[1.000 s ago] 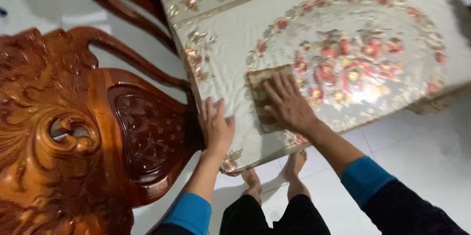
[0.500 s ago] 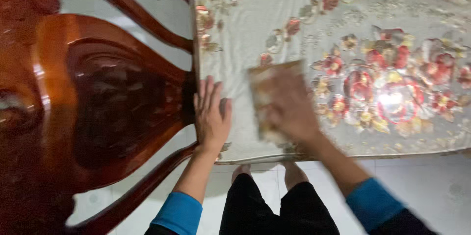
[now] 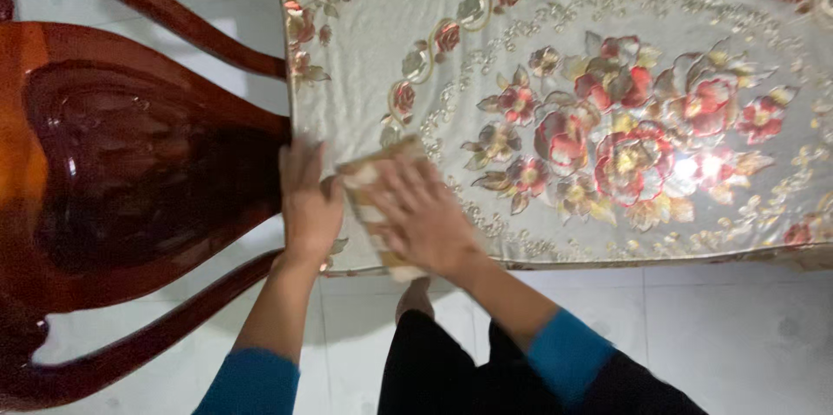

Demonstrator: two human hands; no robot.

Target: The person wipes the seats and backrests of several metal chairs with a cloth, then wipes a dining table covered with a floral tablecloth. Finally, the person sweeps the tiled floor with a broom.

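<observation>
My right hand (image 3: 425, 214) presses flat on a small tan cloth (image 3: 368, 195) that lies near the front left corner of a table (image 3: 555, 77). A shiny cream cover with red and gold flowers is spread over the table. My left hand (image 3: 308, 202) rests palm down on the table's left front corner, fingers spread, just beside the cloth. Most of the cloth is hidden under my right hand. Both sleeves are blue.
A carved dark red wooden chair (image 3: 113, 172) stands against the table's left side. White floor tiles (image 3: 746, 337) run along the table's front edge. My bare foot (image 3: 415, 298) and black trousers (image 3: 451, 372) show below the table edge.
My right hand has slid the cloth left and towards the table's front edge, close to my left hand. The view has shifted, so the chair's carving is more cut off.
</observation>
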